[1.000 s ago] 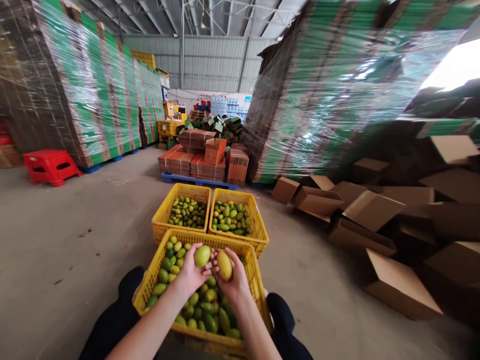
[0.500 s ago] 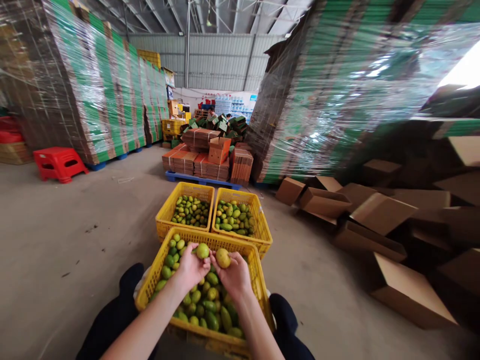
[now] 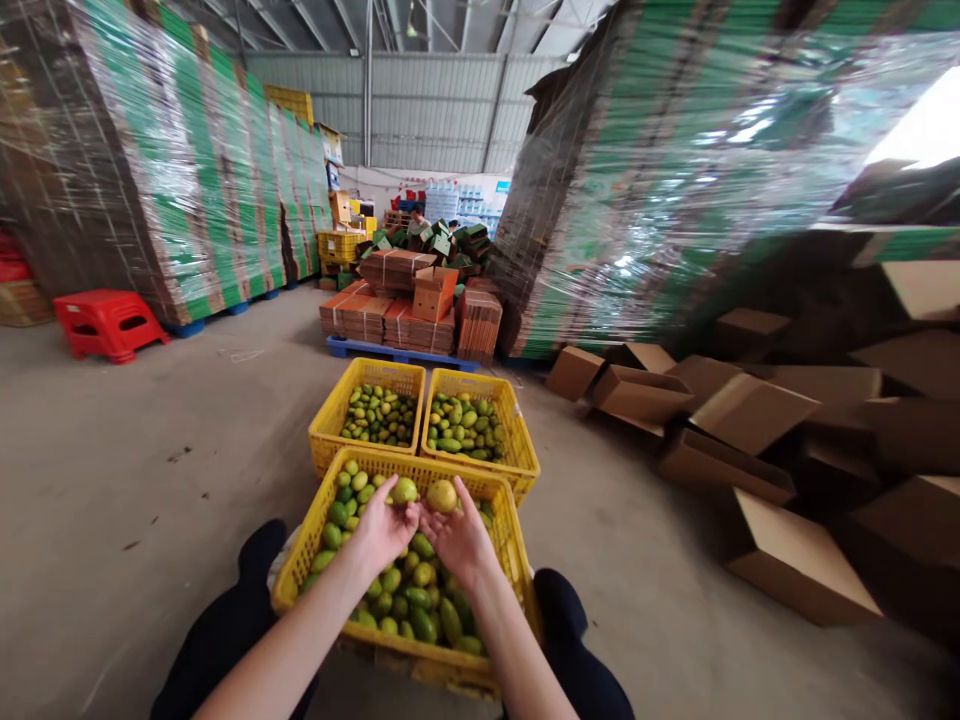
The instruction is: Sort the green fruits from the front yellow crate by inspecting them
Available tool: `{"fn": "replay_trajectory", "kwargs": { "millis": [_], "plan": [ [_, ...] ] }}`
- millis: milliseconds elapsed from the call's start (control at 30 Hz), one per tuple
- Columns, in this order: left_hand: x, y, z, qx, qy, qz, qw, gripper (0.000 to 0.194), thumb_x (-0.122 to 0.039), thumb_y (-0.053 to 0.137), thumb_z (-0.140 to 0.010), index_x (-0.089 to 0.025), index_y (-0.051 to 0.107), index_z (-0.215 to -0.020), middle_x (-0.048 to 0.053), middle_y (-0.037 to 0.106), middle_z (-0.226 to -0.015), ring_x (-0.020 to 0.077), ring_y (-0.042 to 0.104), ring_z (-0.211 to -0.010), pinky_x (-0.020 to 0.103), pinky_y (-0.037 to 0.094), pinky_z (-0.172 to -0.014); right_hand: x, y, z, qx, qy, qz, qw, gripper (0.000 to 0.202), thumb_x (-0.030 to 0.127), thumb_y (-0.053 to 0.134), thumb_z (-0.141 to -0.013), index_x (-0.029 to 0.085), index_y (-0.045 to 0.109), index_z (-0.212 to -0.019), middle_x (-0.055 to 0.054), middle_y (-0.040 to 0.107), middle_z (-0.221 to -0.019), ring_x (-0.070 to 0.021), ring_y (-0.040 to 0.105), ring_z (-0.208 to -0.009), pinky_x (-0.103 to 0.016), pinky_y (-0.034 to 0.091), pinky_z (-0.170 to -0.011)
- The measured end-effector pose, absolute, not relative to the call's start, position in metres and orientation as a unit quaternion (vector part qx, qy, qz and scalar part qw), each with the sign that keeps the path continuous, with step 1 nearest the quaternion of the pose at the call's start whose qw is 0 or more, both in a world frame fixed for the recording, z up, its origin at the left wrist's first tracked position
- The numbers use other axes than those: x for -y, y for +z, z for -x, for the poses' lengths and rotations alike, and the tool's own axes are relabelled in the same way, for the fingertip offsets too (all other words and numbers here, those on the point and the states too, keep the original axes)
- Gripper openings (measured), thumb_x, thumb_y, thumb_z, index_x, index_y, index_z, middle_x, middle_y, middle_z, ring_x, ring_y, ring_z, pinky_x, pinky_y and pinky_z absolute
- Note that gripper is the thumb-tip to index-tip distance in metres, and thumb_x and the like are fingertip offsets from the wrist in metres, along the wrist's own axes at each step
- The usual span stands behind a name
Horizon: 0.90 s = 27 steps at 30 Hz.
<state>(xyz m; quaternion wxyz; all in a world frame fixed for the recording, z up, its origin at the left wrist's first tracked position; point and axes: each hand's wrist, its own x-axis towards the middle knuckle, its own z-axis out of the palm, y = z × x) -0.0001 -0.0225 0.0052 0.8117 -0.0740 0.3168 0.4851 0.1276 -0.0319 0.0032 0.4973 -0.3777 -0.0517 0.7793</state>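
My left hand (image 3: 388, 525) holds a green-yellow fruit (image 3: 404, 490) at its fingers, above the near yellow crate (image 3: 295, 572). Beside it, my right hand (image 3: 456, 530) has a rounder yellow fruit (image 3: 442, 496) resting against its fingers, palm turned up. The two hands are side by side with their inner fingertips close together. Under them the near crate holds many green and yellowish fruits (image 3: 424, 625), partly covered by my hands and forearms.
Two more yellow crates of fruit, left (image 3: 322, 420) and right (image 3: 525, 440), stand just beyond. Behind them flattened cartons (image 3: 420, 325) lie on a blue pallet (image 3: 401, 353). Open cardboard boxes (image 3: 802, 555) are heaped at right; a red stool (image 3: 112, 325) stands left.
The fingers of my right hand have straightened and opened around the yellow fruit. The view has shifted slightly, and both fruits remain in my hands.
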Motion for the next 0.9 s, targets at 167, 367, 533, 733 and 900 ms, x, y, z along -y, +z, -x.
{"fn": "replay_trajectory", "kwargs": {
  "millis": [167,367,533,733,900],
  "plan": [
    [0.0262,0.0118,0.0029,-0.337,0.477,0.098,0.806,0.023,-0.031,0.050,-0.095,-0.013,0.052,-0.081,0.004,0.055,-0.058,0.0086,0.052,-0.045,0.016,0.049,-0.040,0.0326,-0.0016,-0.1302,0.051,0.775,0.375,0.506,0.035,0.043,0.052,-0.093,0.014,0.061,-0.077,-0.007,0.067,-0.065,-0.0161,0.069,-0.062,-0.024,0.054,-0.059],
    [0.0219,0.0079,0.0040,-0.381,0.536,0.028,0.753,0.010,-0.018,0.057,-0.091,-0.014,0.055,-0.082,0.004,0.062,-0.065,0.0108,0.062,-0.054,0.018,0.055,-0.052,0.0314,-0.0042,-0.1286,0.120,0.727,0.369,0.567,0.016,0.021,0.071,-0.072,0.019,0.061,-0.085,0.003,0.065,-0.062,-0.0117,0.059,-0.049,-0.020,0.045,-0.046],
    [0.0240,0.0072,0.0050,-0.375,0.627,-0.159,0.664,0.040,0.002,0.072,-0.068,-0.020,0.062,-0.099,0.000,0.069,-0.089,0.0103,0.067,-0.076,0.018,0.054,-0.071,0.0318,-0.0023,-0.1273,0.229,0.668,0.349,0.617,0.024,0.032,0.073,-0.063,0.020,0.064,-0.082,0.003,0.065,-0.069,-0.0118,0.055,-0.053,-0.022,0.041,-0.045],
    [0.0298,0.0139,0.0078,-0.407,0.615,-0.402,0.542,0.047,0.006,0.078,-0.051,-0.019,0.072,-0.090,0.003,0.069,-0.104,0.0150,0.062,-0.094,0.020,0.048,-0.084,0.0357,0.0020,-0.1325,0.386,0.523,0.381,0.657,0.044,0.014,0.077,-0.057,0.024,0.072,-0.100,0.000,0.071,-0.104,-0.0183,0.062,-0.097,-0.026,0.049,-0.085],
    [0.0307,0.0157,0.0089,-0.384,0.616,-0.437,0.530,0.043,0.008,0.074,-0.052,-0.019,0.073,-0.086,0.005,0.069,-0.101,0.0204,0.059,-0.105,0.024,0.046,-0.089,0.0391,0.0016,-0.1310,0.479,0.425,0.379,0.668,0.040,0.010,0.078,-0.060,0.022,0.074,-0.097,-0.004,0.070,-0.108,-0.0214,0.060,-0.107,-0.033,0.042,-0.103]
  ]
}}
